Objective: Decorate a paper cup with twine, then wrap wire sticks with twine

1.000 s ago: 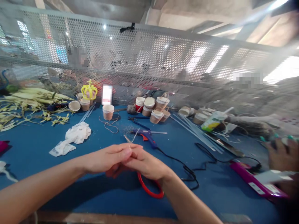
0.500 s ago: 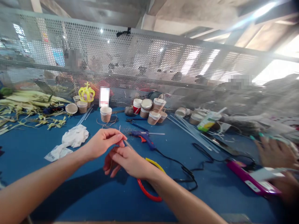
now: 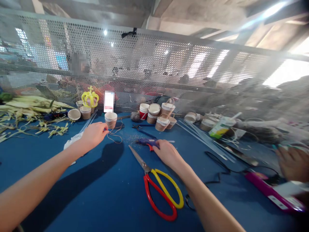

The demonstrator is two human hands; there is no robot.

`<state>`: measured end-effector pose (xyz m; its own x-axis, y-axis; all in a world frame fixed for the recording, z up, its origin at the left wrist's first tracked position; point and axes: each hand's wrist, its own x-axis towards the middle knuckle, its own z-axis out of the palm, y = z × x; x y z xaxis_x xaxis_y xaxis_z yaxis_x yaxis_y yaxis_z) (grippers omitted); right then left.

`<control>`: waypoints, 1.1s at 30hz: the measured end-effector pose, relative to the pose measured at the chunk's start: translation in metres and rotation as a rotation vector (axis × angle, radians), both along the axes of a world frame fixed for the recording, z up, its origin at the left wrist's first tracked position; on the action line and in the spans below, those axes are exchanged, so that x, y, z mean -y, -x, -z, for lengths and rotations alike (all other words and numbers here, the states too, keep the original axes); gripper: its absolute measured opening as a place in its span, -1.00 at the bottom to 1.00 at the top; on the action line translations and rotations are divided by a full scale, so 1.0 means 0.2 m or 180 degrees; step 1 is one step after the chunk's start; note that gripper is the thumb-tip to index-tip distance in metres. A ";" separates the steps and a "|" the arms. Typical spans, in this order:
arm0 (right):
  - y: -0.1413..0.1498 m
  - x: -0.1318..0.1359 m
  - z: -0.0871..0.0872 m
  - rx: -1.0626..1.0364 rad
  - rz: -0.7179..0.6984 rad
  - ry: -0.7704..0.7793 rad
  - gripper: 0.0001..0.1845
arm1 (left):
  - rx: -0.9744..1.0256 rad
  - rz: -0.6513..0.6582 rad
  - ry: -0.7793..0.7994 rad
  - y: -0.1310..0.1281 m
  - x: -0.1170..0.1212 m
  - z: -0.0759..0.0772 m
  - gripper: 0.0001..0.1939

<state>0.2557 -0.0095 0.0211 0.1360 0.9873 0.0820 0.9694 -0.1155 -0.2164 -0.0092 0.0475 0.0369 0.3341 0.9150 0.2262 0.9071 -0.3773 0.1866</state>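
Observation:
My left hand (image 3: 95,133) is closed in a pinch just below and left of a small brown cup (image 3: 111,121) with a white cloth-like rim. Whatever lies between its fingertips is too small to make out. Thin twine (image 3: 117,141) curls on the table beside the cup. My right hand (image 3: 167,153) is wrapped round the grip of a blue glue gun (image 3: 146,141) with a red trigger, which lies nozzle to the left. Nearer to me rest large scissors (image 3: 145,167) with one red and one yellow handle, their blades pointing up and left.
Pliers (image 3: 142,129) and several more cups (image 3: 154,109) stand behind the glue gun. A yellow crown-shaped piece (image 3: 90,97), pale husks (image 3: 31,103) and crumpled white cloth (image 3: 71,141) are left. Clear glue sticks (image 3: 205,138), a purple power strip (image 3: 272,193) and another person's hand (image 3: 293,161) are right.
My hands have parted. The left has moved up and left toward the cup; the right has moved right onto the glue gun. The scissors, partly covered before, are now exposed.

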 end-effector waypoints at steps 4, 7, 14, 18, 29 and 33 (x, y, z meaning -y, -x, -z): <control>-0.01 0.00 0.06 0.0057 -0.0021 0.0015 -0.67 | -0.0261 -0.0136 0.0257 0.00 -0.17 0.07 -0.79; -0.03 0.01 0.07 0.0033 -0.0027 -0.0030 -0.65 | -0.0338 -0.0202 0.0457 -0.04 -0.25 0.15 -0.73; -0.05 0.02 0.06 -0.0076 0.0006 -0.0083 -0.64 | -0.0360 0.0152 0.0825 -0.07 -0.23 0.12 -0.87; -0.05 0.03 0.05 -0.0172 -0.0031 -0.0108 -0.66 | -0.0249 0.0430 0.0947 0.03 -0.18 -0.07 -0.84; 0.14 0.03 -0.06 -0.1229 -0.0924 -0.0622 -0.73 | 0.0869 0.0760 0.0526 0.08 -0.11 -0.18 -0.89; 0.33 -0.09 -0.08 -0.1554 -0.1528 -0.0403 -0.46 | 0.0997 0.1085 0.0593 0.03 -0.06 -0.20 -0.92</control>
<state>0.1906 0.0076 0.0365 -0.2627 0.9343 0.2409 0.6952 0.3565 -0.6242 -0.0149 0.0603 0.0766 0.5633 0.8000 0.2068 0.6275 -0.5770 0.5228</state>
